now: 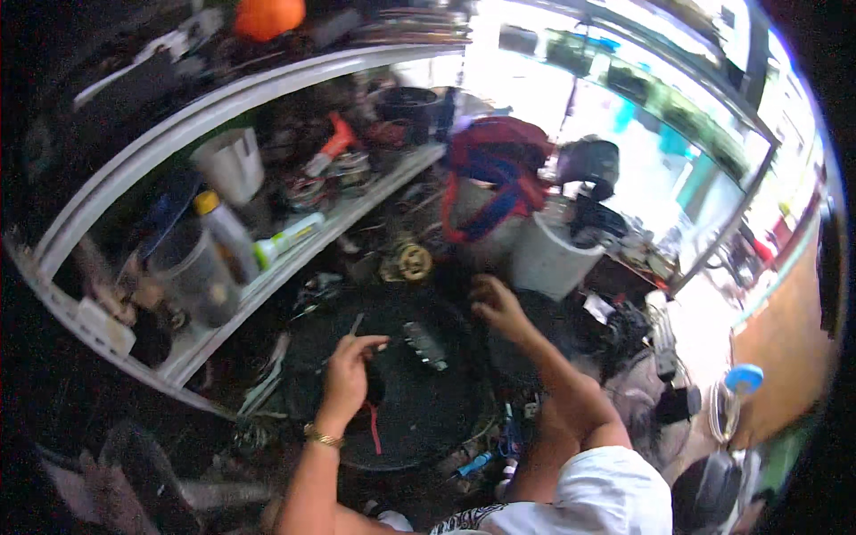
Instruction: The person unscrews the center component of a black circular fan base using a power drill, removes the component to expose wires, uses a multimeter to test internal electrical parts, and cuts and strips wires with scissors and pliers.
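Note:
Near the middle, my left hand [349, 366] is closed on what looks like a thin metal tool [358, 323], over a round black tray [419, 410]. A small metal part [424, 346] lies on the tray to the right of that hand, and a red strip [375, 430] lies below it. My right hand [492, 301] is raised at the tray's back right, near a dark area, with its fingers loosely bent and apart; it is slightly blurred, and I see nothing held in it.
A metal shelf [339, 227] with containers and bottles runs along the left. A red-and-blue bag [495, 178] and white bucket [553, 263] stand behind my hands, near a brass-coloured part [414, 262]. Blue-handled tools [474, 463] lie below; clutter surrounds a stand fan [724, 410] at right.

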Demonstrator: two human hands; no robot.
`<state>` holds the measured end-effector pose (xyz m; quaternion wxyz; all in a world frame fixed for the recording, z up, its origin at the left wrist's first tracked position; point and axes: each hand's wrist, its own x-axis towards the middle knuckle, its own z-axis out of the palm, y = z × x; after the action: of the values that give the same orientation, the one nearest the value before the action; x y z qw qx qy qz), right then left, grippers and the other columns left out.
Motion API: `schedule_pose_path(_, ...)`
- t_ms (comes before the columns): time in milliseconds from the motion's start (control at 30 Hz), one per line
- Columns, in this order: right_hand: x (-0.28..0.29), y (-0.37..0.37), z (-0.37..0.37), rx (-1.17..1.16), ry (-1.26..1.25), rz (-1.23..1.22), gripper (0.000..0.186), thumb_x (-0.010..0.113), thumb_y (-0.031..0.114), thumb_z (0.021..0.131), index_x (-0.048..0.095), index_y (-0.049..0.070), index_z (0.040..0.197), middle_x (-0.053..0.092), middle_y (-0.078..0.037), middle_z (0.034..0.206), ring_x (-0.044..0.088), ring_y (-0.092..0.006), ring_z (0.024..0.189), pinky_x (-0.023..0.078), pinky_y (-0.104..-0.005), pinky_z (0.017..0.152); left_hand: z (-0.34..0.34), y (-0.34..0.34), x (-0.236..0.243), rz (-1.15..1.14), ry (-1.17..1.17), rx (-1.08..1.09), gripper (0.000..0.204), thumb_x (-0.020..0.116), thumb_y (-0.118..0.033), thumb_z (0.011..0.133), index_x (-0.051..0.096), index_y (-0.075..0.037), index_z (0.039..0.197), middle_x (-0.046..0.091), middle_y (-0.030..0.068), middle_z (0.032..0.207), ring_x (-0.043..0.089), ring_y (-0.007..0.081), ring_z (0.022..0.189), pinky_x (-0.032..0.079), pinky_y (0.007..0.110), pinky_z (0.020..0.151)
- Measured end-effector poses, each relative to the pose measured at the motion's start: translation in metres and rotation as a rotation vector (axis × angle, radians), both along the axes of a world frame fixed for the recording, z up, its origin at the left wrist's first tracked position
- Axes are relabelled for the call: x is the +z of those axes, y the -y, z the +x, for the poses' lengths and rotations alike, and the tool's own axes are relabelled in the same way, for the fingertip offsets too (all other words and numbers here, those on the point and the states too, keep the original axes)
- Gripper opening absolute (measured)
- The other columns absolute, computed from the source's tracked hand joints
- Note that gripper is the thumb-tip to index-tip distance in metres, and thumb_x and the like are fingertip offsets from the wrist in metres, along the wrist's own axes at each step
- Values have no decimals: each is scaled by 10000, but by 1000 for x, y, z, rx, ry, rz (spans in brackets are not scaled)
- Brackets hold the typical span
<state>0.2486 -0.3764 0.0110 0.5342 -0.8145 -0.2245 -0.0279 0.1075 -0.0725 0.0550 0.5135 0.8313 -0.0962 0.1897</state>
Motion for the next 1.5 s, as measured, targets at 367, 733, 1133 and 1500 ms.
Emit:
schedule_pose_path(367, -105, 103, -53, -391, -289, 148, 304, 613, 58, 846, 536, -14, 1131, 620, -99, 1037, 590, -176, 964, 473, -320, 843, -10, 27, 2, -67, -102, -26, 248, 610, 1, 801, 676, -64, 1031, 481, 12, 774, 436, 90, 622, 367, 242, 569)
schedule_pose_path(733, -87, 135, -69, -398, -98, 66, 226, 587, 109, 838, 601, 2, 1037, 613, -53, 830, 532, -120, 639, 452, -282, 556, 17, -8, 3, 89, -190, 22, 304, 483, -88, 920, 604, -66, 1199, 627, 25, 874, 549, 93, 741, 451, 242, 673)
schedule_pose_path(1133, -164, 132, -118, -410, -131, -579, 331, 632, 108, 774, 612, 12, 1089, 647, -175, 1060, 631, -277, 972, 491, -352, 825, 18, -14, 4, -43, -203, -43, 231, 557, -122, 906, 633, -96, 1123, 486, -63, 772, 411, 25, 632, 372, 194, 572)
schedule_pose_path(1500, -325, 105, -135, -1015, -973, 725, 466, 640, 295, 853, 468, -45, 1121, 589, -161, 1012, 598, -307, 940, 521, -473, 721, 15, -24, 2, 41, -242, 77, 227, 599, -217, 897, 654, -93, 1079, 543, -39, 791, 445, 34, 592, 400, 209, 549)
